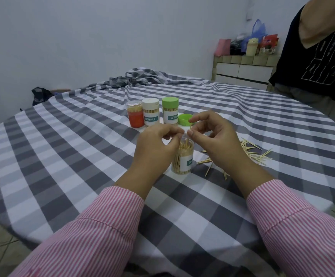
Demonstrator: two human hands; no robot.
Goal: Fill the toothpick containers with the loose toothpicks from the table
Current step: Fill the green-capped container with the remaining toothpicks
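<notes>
Now, step: toothpicks are being fed into the open jar (183, 157), near the middle of the desk (66, 156).
Left hand (156, 145): fingers (171, 130) curled at the jar's mouth, apparently steadying the rim or guiding sticks in; whether they actually pinch anything cannot be told.
Right hand (212, 134): thumb and forefinger pinching a toothpick (191, 127) upright just above the mouth, the other fingers arched clear, likely so the stick drops in end-first.
Jar: upright, lidless, already packed well up with sticks, label turned to the right; it stands between the two hands, in easy reach of both.
Loose toothpicks (250, 151): scattered toward the right edge, partly behind the right wrist, a few lying close to the jar's base; a fair number remain.
Green lid (185, 119): lying open side up just behind the hands, probably set aside for closing this jar.
Closed jars: red jar (135, 115), white-lid jar (151, 111) and green-lid jar (170, 110) in a row farther back, capped.
Bystander (312, 56): standing at the far right edge.
</notes>
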